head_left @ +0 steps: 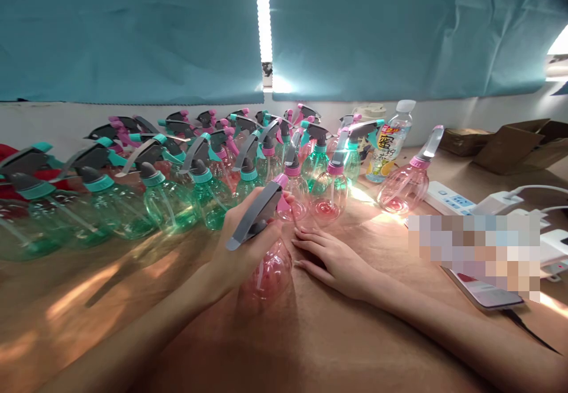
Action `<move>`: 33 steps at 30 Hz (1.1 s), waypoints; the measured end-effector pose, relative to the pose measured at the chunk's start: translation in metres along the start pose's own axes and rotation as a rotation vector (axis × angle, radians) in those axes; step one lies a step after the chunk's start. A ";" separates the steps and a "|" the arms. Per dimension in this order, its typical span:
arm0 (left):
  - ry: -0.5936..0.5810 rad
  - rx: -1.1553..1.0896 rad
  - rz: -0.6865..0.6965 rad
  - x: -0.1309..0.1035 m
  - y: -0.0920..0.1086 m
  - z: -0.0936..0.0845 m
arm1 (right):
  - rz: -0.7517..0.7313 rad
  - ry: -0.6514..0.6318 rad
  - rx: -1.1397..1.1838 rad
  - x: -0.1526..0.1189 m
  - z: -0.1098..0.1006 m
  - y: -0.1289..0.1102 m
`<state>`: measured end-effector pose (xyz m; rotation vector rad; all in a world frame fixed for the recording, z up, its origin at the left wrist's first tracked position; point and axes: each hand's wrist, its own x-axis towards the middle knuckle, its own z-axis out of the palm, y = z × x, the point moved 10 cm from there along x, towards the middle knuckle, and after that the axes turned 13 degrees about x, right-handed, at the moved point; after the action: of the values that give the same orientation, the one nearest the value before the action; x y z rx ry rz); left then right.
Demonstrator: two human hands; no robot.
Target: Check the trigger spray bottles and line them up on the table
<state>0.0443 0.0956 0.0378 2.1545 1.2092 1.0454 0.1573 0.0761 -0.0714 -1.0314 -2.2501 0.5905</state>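
Observation:
A clear pink spray bottle [270, 271] with a grey and pink trigger head stands on the brown table in front of me. My left hand [246, 233] is wrapped round its neck, just under the spray head. To the right of that bottle, my right hand [331, 260] lies low on the table, fingers stretched out and nothing in it. Its fingertips are close to the bottle's side. Beyond my hands stand another pink spray bottle [329, 200] and a green spray bottle [213, 200], among several more.
Green spray bottles [119, 209] line the left side. Farther right are a lone pink spray bottle [403, 186], a drink bottle [389, 144], a power strip [452, 199] with chargers, a phone [483, 289] and an open cardboard box [510, 144]. Teal cloth [133, 32] hangs behind.

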 end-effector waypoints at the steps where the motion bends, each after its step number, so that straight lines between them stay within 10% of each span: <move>1: -0.001 0.007 0.001 0.000 0.000 0.000 | 0.000 -0.001 -0.002 0.000 0.000 0.000; 33: 0.044 -0.007 0.025 0.002 0.002 -0.007 | -0.008 -0.009 -0.008 0.000 0.000 -0.002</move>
<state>0.0401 0.0960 0.0447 2.1567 1.1991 1.1121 0.1563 0.0753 -0.0704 -1.0250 -2.2653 0.5847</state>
